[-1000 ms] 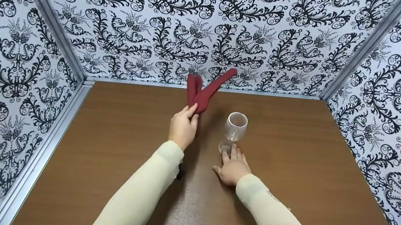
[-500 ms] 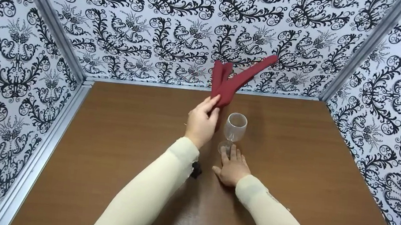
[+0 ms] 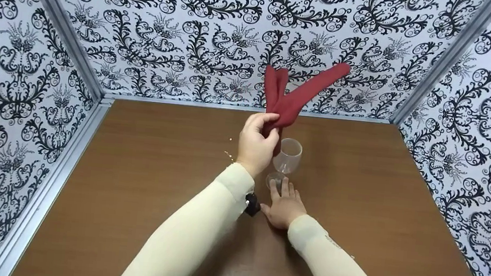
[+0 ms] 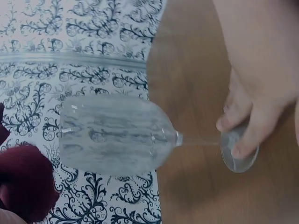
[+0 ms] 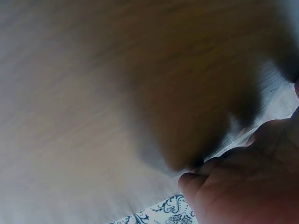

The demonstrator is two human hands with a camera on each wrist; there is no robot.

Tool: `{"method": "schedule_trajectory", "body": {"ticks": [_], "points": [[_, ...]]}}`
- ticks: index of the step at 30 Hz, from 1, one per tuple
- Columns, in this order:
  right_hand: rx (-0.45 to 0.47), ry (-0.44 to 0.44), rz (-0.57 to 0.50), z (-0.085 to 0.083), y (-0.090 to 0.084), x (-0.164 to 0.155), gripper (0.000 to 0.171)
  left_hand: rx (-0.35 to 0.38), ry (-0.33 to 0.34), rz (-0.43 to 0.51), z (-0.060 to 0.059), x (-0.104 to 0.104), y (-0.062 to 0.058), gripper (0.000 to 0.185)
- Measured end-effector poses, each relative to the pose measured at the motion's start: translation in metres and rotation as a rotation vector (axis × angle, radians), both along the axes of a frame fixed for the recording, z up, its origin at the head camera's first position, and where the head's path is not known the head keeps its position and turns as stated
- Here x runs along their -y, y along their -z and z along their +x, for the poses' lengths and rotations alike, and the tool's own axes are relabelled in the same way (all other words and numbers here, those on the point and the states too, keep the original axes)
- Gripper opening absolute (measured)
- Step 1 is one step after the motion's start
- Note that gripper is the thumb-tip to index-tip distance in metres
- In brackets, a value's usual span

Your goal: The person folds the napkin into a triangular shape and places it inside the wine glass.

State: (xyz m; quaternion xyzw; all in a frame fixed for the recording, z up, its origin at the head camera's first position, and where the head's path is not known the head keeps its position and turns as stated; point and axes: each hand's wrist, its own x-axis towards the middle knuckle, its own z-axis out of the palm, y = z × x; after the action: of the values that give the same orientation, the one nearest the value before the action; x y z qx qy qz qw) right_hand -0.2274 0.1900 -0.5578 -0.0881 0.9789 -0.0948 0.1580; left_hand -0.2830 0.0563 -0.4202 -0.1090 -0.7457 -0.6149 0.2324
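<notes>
My left hand point(image 3: 257, 146) grips a dark red folded cloth napkin point(image 3: 291, 104) by its gathered part, with the long ends sticking up and out to the right. It is in the air, left of and above a clear wine glass point(image 3: 289, 158). The glass stands upright on the table. Straight fingers of my right hand point(image 3: 284, 209) rest on its round foot. In the left wrist view the whole glass point(image 4: 117, 135) shows, and part of the napkin point(image 4: 28, 179) lies near its rim. The right wrist view is blurred, with the right hand point(image 5: 252, 182) at lower right.
The brown wooden table point(image 3: 369, 204) meets a patterned back wall point(image 3: 219, 40), with metal rails along its edges. Patterned walls stand at left and right too. A small black device point(image 3: 252, 204) sits under the left wrist.
My left hand has lifted the napkin from the back of the table and carried it right, up beside the glass. The right hand and the glass have stayed in place.
</notes>
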Motion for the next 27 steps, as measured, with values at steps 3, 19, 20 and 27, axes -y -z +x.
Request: {"method": "schedule_trajectory", "body": {"ticks": [3,19,20,27], "points": [[-0.006,-0.004,-0.010,-0.001,0.001,-0.001,0.082,0.002,0.033,0.065,-0.002,-0.001,-0.001,0.025],[-0.028,-0.063,0.020,-0.006,0.005,-0.002,0.078,0.004,0.056,0.281,-0.003,-0.009,-0.007,0.018],[-0.028,-0.065,0.022,-0.006,0.005,-0.002,0.079,-0.009,0.049,0.279,-0.003,-0.009,-0.006,0.018],[-0.003,-0.066,0.023,-0.005,0.003,-0.001,0.090,-0.136,-0.075,0.109,0.000,-0.019,0.001,0.015]]}}
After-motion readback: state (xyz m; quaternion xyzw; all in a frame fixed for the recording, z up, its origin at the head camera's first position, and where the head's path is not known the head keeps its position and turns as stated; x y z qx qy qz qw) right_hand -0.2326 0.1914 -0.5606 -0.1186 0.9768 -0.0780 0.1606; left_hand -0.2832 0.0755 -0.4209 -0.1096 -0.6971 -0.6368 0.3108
